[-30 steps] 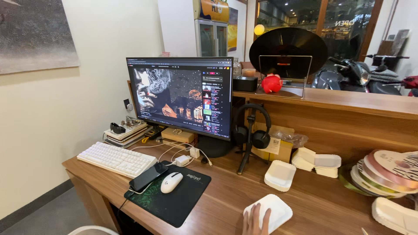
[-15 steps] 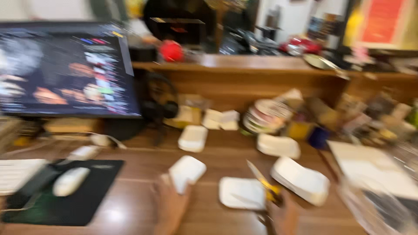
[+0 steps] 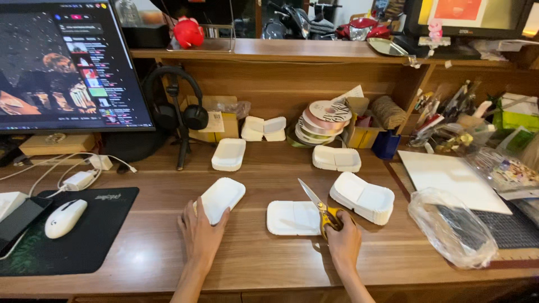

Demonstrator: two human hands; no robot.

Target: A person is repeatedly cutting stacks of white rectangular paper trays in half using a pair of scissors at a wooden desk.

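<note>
My left hand (image 3: 200, 233) rests flat on the wooden desk (image 3: 264, 258), its fingertips touching the near end of a white foam tray (image 3: 222, 198) lying upside down. My right hand (image 3: 343, 240) grips the yellow handles of a pair of scissors (image 3: 319, 206), blades closed and pointing up and left over another flat white tray (image 3: 293, 217). A stack of white trays (image 3: 362, 197) sits just right of the scissors. More white trays (image 3: 228, 154) (image 3: 336, 159) lie farther back.
A monitor (image 3: 67, 67) stands at back left, with black headphones (image 3: 174, 106) on a stand beside it. A white mouse (image 3: 65, 217) lies on a black mat (image 3: 73, 235). Ribbon spools (image 3: 323, 119), a pen holder and clutter fill the back right; a plastic bag (image 3: 452, 227) lies at right.
The view has swung right and down from the monitor to the desk middle. My right hand with the scissors has come into view; my left hand stays at the same white tray.
</note>
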